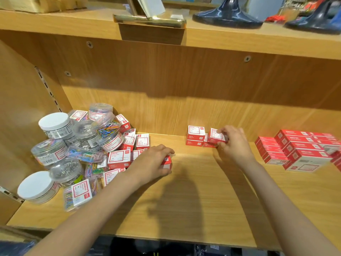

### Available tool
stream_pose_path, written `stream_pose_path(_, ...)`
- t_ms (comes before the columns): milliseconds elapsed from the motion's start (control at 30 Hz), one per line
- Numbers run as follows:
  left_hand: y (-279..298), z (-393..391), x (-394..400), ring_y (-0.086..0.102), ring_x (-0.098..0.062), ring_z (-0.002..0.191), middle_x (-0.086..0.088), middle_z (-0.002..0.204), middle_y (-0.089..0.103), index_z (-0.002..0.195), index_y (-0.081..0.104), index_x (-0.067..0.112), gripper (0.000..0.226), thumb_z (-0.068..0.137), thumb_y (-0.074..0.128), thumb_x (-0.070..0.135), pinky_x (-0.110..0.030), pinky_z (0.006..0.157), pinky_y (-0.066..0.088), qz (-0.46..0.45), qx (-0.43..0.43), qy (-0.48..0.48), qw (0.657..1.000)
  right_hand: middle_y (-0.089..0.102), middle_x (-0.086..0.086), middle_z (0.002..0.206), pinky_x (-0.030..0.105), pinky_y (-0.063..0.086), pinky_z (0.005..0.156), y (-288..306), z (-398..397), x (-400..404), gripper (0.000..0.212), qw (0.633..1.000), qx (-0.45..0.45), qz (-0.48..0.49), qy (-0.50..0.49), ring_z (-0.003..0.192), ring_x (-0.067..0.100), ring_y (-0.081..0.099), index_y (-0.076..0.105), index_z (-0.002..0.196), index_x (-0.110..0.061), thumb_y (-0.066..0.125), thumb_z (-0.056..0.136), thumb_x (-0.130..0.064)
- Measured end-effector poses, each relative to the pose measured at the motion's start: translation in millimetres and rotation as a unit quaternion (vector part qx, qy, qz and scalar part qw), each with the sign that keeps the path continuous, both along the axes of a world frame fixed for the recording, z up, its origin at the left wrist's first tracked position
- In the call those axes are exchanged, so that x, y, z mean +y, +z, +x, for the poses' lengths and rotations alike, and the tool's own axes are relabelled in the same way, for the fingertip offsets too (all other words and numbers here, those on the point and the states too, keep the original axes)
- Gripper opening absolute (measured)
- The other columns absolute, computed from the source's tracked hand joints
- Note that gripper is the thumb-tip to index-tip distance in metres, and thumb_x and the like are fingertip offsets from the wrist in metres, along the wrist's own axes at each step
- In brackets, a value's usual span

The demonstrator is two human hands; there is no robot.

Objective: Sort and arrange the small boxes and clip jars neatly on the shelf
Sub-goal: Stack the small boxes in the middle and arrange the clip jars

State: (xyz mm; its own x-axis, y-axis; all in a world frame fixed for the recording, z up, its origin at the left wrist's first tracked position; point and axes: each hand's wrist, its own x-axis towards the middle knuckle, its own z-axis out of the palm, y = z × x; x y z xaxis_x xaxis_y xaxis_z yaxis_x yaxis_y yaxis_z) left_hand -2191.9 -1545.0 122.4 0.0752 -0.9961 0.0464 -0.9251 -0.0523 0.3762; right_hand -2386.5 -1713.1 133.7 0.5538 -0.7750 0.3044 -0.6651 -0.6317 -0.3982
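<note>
**Both hands on small boxes, wooden shelf**

My right hand (232, 143) pinches a tilted red box (216, 137) over the box stack (195, 135) just to its left. My left hand (151, 163) curls around another small box (167, 162) on the shelf (193, 200). Left of that hand: jumbled clip jars (55, 126) and boxes. Far right of my right hand: stacked larger boxes (299, 150).

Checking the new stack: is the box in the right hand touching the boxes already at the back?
Cannot tell. In the head view the right hand holds a tilted box over the back boxes; fingers hide its lower edge.
</note>
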Motion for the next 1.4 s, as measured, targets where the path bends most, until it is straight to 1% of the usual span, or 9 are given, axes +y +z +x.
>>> stream_pose_path(133,5.7,6.9,6.4,0.044,-0.021,0.114,-0.001,0.122,0.05,0.128,0.046,0.021,0.058,0.078,0.067,0.041,-0.033,0.095,0.038,0.019,-0.078,0.032,0.996,0.044,0.012,0.115,0.021,0.03,0.091,-11.5,9.4,-9.9,0.021,0.999,-0.025,0.026,0.017,0.107,0.027,0.047,0.06,0.1,-0.002,0.06,0.08,0.004)
stream_pose_path(367,4.7,7.9,-3.1,0.052,-0.021,0.105,-0.004,0.109,0.06,0.119,0.056,0.019,0.042,0.081,0.067,0.033,-0.026,0.083,0.038,0.002,-0.04,0.057,0.998,0.038,0.001,0.104,0.031,0.044,0.088,-13.7,-5.6,4.6,0.028,0.986,-0.169,0.002,-0.008,0.089,0.021,0.05,0.057,0.105,-0.004,0.065,0.079,0.001)
stream_pose_path(533,-3.2,-16.6,-32.0,0.056,-0.019,0.096,-0.004,0.106,0.061,0.116,0.059,0.018,0.038,0.079,0.069,0.02,-0.03,0.085,0.045,-0.018,0.076,0.036,0.996,0.048,-0.001,0.108,0.003,0.038,0.076,-24.0,-5.4,35.6,0.042,0.975,-0.167,0.071,0.13,0.093,0.003,0.051,0.056,0.112,-0.013,0.07,0.075,-0.001)
stream_pose_path(667,-10.0,-33.2,-50.0,0.059,-0.016,0.087,-0.003,0.1,0.061,0.117,0.059,0.016,0.044,0.076,0.07,0.007,-0.021,0.081,0.046,-0.048,0.181,0.081,0.979,0.06,-0.005,0.096,0.015,0.047,0.068,-34.3,3.2,34.8,0.037,0.971,-0.152,0.129,0.132,0.077,0.003,0.057,0.056,0.11,-0.022,0.064,0.079,-0.001)
stream_pose_path(767,-13.4,-31.1,-54.3,0.057,-0.013,0.072,-0.005,0.086,0.063,0.11,0.061,0.01,0.04,0.073,0.073,0.005,-0.019,0.075,0.046,-0.058,0.26,0.129,0.955,0.065,-0.006,0.083,0.013,0.047,0.065,-37.7,4.2,30.8,0.032,0.963,-0.177,0.167,0.117,0.073,0.002,0.058,0.055,0.101,-0.025,0.058,0.082,0.001)
stream_pose_path(900,-17.2,-31.5,-54.6,0.059,-0.016,0.078,-0.009,0.091,0.061,0.1,0.062,0.008,0.03,0.072,0.072,0.002,-0.028,0.08,0.051,-0.091,0.243,0.113,0.959,0.059,-0.014,0.078,0.012,0.046,0.062,-40.4,6.8,31.6,0.033,0.959,-0.161,0.19,0.134,0.071,-0.003,0.057,0.059,0.103,-0.02,0.062,0.078,0.001)
stream_pose_path(1100,-26.9,-34.0,-53.9,0.058,-0.014,0.087,-0.002,0.103,0.041,0.092,0.05,0.016,0.034,0.072,0.07,-0.003,-0.023,0.084,0.05,-0.142,0.244,0.076,0.956,0.055,0.001,0.095,0.031,0.051,0.075,-43.2,13.1,27.8,0.025,0.97,-0.163,0.126,0.126,0.081,0.018,0.059,0.061,0.092,-0.013,0.071,0.073,-0.002)
stream_pose_path(1233,-30.3,-31.6,-52.2,0.057,-0.022,0.091,-0.002,0.106,0.045,0.094,0.048,0.022,0.037,0.073,0.072,0.002,-0.032,0.082,0.051,-0.111,0.242,0.092,0.96,0.054,0.0,0.096,0.031,0.051,0.074,-48.5,12.6,27.3,0.027,0.974,-0.141,0.13,0.118,0.081,0.017,0.057,0.06,0.093,-0.015,0.072,0.073,-0.003)
stream_pose_path(1400,-27.5,-28.7,-55.4,0.063,-0.019,0.087,-0.002,0.098,0.061,0.096,0.048,0.018,0.03,0.079,0.065,-0.002,-0.023,0.081,0.052,-0.086,0.292,0.1,0.947,0.054,0.0,0.093,0.02,0.048,0.07,-50.7,15.6,27.1,0.026,0.977,-0.147,0.118,0.097,0.079,0.015,0.056,0.06,0.093,-0.016,0.07,0.074,-0.002)
